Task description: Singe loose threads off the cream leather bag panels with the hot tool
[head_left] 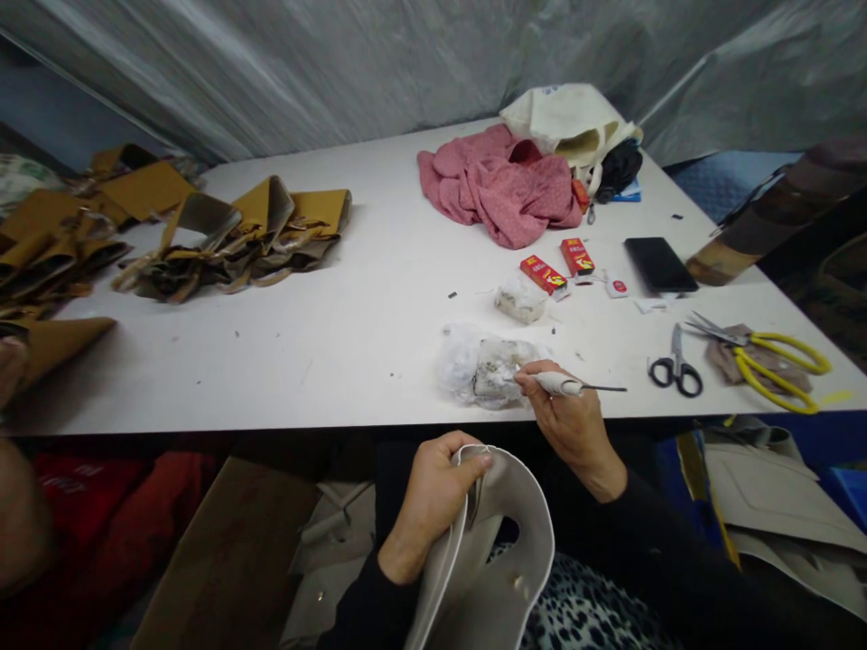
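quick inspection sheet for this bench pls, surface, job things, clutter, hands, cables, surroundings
surface: white table, marked with small scraps and specks.
job's things: grey bag held below the table edge; white-handled tool with a thin dark tip.
clutter: tan bag pieces piled at the left; pink cloth, cream tote, red boxes, phone, black scissors, yellow shears, crumpled plastic bag.
grippers: left hand grip pinches the grey bag's handle edge; right hand grip closed on the white-handled tool, at the plastic bag.
cables: nothing seen.
surroundings: grey sheeting behind the table; grey panels stacked at lower right.
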`<state>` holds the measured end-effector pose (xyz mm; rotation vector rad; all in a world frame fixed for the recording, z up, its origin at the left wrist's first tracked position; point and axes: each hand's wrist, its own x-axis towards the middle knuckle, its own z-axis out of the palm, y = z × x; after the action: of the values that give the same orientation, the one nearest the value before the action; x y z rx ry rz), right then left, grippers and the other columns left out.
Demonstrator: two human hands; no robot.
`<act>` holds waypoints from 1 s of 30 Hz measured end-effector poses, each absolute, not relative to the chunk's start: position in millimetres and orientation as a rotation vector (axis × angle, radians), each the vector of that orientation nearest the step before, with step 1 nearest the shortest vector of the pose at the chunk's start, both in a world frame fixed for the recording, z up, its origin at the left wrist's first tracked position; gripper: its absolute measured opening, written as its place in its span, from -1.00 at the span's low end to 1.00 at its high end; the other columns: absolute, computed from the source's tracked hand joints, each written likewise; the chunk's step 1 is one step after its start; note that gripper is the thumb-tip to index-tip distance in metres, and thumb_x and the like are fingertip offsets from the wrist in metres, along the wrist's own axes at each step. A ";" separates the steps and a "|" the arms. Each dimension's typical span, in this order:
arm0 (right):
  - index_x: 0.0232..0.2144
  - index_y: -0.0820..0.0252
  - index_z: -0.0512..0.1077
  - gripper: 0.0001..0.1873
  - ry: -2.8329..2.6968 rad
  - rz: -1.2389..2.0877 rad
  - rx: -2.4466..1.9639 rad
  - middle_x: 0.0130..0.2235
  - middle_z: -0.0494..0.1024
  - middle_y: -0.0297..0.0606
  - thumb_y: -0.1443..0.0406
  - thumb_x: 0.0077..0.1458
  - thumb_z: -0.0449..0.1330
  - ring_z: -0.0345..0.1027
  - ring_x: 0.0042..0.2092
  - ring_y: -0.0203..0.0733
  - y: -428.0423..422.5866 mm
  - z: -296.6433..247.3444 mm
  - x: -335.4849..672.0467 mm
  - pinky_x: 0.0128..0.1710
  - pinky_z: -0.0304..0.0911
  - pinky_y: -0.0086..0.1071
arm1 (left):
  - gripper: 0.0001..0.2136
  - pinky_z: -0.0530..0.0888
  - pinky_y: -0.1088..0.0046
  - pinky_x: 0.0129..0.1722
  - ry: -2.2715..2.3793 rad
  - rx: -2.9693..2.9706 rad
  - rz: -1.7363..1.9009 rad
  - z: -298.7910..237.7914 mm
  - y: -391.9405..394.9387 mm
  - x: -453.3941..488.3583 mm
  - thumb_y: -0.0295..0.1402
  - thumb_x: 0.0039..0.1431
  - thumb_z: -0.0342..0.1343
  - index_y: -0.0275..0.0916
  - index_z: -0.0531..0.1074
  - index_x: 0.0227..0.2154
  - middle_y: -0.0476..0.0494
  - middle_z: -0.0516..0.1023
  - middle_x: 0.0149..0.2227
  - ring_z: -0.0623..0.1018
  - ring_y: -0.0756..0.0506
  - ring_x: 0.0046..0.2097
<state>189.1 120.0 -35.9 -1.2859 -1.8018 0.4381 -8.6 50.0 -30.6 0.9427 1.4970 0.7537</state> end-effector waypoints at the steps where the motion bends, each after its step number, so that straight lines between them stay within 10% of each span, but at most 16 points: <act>1: -0.23 0.13 0.49 -0.67 -1.851 0.402 -1.289 -0.30 0.62 -0.18 0.07 0.44 0.07 0.49 -0.28 -0.09 122.0 -33.6 187.3 -0.25 0.28 -0.30 | -0.86 0.37 0.46 -0.39 1.488 0.954 0.748 -29.0 49.0 -6.8 -0.32 -0.03 0.34 -0.29 0.61 -0.44 -0.06 0.59 -0.48 0.48 -0.06 -0.42; 8: -0.28 0.16 0.45 -0.52 -2.088 0.298 -1.391 -0.41 0.52 -0.22 0.02 0.49 -0.08 0.40 -0.37 -0.12 135.7 -21.4 180.5 -0.38 0.11 -0.32 | -0.85 0.38 0.44 -0.37 1.477 0.980 0.706 -24.0 47.6 -1.8 -0.32 -0.04 0.35 -0.29 0.65 -0.41 -0.08 0.61 -0.46 0.49 -0.07 -0.41; 20: -0.35 0.16 0.49 -0.57 -1.260 1.320 -1.102 -0.54 0.45 -0.35 -0.03 0.36 0.14 0.35 -0.49 -0.26 83.1 -43.9 199.9 -0.47 0.30 -0.41 | -0.82 0.38 0.45 -0.37 1.459 0.939 0.711 -23.8 44.7 11.0 -0.31 -0.05 0.38 -0.29 0.66 -0.38 -0.09 0.61 -0.45 0.49 -0.07 -0.41; 30: -0.40 0.20 0.49 -0.50 -1.271 1.476 -1.093 -0.55 0.41 -0.37 -0.10 0.31 0.16 0.29 -0.50 -0.29 77.4 -47.4 206.6 -0.46 0.25 -0.42 | -0.80 0.36 0.45 -0.38 1.405 0.946 0.675 -22.8 42.8 18.8 -0.28 -0.09 0.39 -0.30 0.65 -0.41 -0.10 0.60 -0.46 0.47 -0.07 -0.42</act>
<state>206.6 77.4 -47.4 -1.0934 -1.2711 1.4762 18.8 42.8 -22.8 0.9456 1.4047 0.6746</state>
